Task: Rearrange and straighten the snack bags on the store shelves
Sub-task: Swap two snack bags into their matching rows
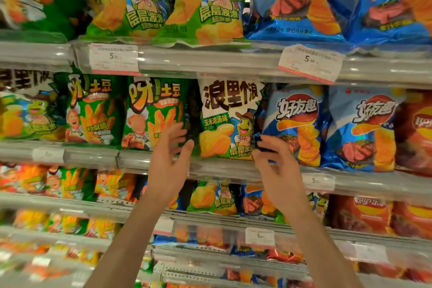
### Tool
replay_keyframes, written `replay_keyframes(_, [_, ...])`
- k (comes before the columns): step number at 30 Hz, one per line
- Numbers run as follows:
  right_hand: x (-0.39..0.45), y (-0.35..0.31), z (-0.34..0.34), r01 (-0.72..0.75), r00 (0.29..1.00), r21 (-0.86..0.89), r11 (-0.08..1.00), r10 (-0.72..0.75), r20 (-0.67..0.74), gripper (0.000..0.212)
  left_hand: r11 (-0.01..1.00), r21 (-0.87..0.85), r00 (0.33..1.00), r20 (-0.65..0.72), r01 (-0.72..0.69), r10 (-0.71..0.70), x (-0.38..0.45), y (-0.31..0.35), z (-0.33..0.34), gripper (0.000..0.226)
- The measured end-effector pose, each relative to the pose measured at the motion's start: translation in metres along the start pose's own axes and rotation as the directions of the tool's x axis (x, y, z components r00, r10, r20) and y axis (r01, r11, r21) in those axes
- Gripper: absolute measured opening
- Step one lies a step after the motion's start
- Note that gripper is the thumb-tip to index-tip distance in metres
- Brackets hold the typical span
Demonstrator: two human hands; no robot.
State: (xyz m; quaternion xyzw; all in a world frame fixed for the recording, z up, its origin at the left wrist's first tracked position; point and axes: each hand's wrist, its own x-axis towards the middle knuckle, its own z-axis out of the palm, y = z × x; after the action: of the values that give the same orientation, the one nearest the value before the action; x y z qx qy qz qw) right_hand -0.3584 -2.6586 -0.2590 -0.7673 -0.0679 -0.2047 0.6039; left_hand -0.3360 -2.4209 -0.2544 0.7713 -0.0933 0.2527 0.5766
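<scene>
The white bag (228, 119) stands upright on the middle shelf (210, 168), between a green bag (154, 112) and a blue bag (294, 124). The left hand (168, 161) hangs spread and empty by its lower left edge; the right hand (278, 168), fingers loosely bent, holds nothing and touches or nearly touches the lower right corner. Air-puffed foil, it is probably light, slick and crushable: take both side seams, gently.

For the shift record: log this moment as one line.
left hand open, beside frog bag | right hand open, at its right edge | frog bag upright on second shelf | not gripped
</scene>
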Motion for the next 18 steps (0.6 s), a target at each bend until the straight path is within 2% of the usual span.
replay_keyframes(3, [-0.019,0.01,-0.004,-0.136,0.991,0.146,0.98,0.136,0.016,0.014,0.991,-0.077,0.99,-0.076,0.113,-0.119,-0.029,-0.005,-0.017,0.026])
replay_keyframes(6, [-0.038,0.017,0.004,-0.23,0.973,0.162,0.959,0.226,0.045,0.013,0.97,-0.152,0.971,-0.119,0.19,-0.209,-0.06,-0.018,-0.032,0.022])
replay_keyframes(10, [-0.054,0.019,0.026,-0.313,0.95,0.229,0.922,0.307,0.062,0.012,0.949,-0.184,0.956,-0.102,0.254,-0.276,-0.073,-0.038,-0.057,0.018])
replay_keyframes(14, [-0.055,0.016,0.049,-0.313,0.949,0.209,0.927,0.313,0.033,0.014,0.946,-0.229,0.958,-0.119,0.231,-0.262,-0.058,-0.054,-0.088,0.017])
replay_keyframes(18, [-0.052,0.01,0.084,-0.286,0.954,0.189,0.939,0.297,-0.031,0.014,0.943,-0.237,0.965,-0.064,0.234,-0.255,-0.036,-0.071,-0.123,0.019])
